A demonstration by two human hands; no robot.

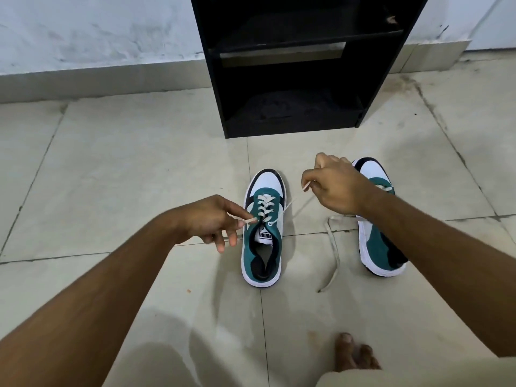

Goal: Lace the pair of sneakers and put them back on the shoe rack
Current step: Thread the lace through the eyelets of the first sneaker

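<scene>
While the left hand (212, 219) pinches one lace end (248, 220) at the near eyelets of the left sneaker (264, 233), the right hand (335, 185) is closed on the other end, raised to the right. Beside it, the second sneaker (379, 236) stands on the floor (111, 163), its lace (333, 247) trailing loose. Beyond both stands the black shoe rack (293, 65).

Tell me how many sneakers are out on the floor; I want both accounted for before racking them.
2. One sneaker stands mid-floor before the shoe rack; the other sneaker lies right of it, partly hidden behind the right hand.
</scene>
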